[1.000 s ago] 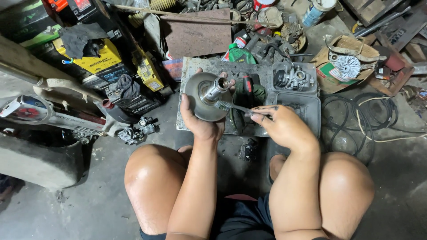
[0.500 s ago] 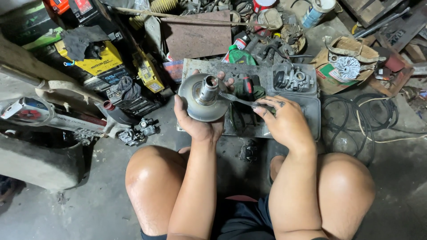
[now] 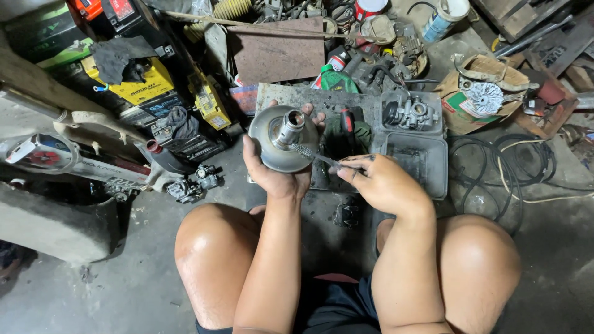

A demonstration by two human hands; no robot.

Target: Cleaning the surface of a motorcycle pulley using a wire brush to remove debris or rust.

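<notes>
The person squats on a stained concrete floor (image 3: pixel 111 291), knees apart, both forearms extended forward between them.

The left hand (image 3: pixel 278 176) is closed around a round metal pulley half (image 3: pixel 275 139), a dished grey disc with a short cylindrical hub (image 3: pixel 289 127) rising from its centre. The palm supports the disc from below, the thumb lies along its left rim and fingertips show over the far edge. The part is held clear of the floor, tilted toward the camera, above the near left corner of a grey metal tray (image 3: pixel 427 164).

The right hand (image 3: pixel 377 179) is closed in a pinch on a thin metal tool (image 3: pixel 312 154) with a rough, knurled-looking tip. Thumb and forefinger hold its rear end; the remaining fingers are curled. The tip rests against the disc face just beside the base of the hub. Whether it is a file or a brush cannot be determined.

On the tray, well apart from the hands, sits a carburettor (image 3: pixel 411 111). A red-handled screwdriver (image 3: pixel 346 120) lies just left of it, on a green cloth (image 3: pixel 359 133).

To the left, yellow and black batteries (image 3: pixel 139 83) stand in a cluster, with a dark rag (image 3: pixel 120 55) draped over one. A rusty metal plate (image 3: pixel 278 52) lies beyond the tray. To the right, black cable (image 3: pixel 489 173) is coiled on the floor, and an open cardboard box (image 3: pixel 470 102) holds a finned metal part (image 3: pixel 484 96).
</notes>
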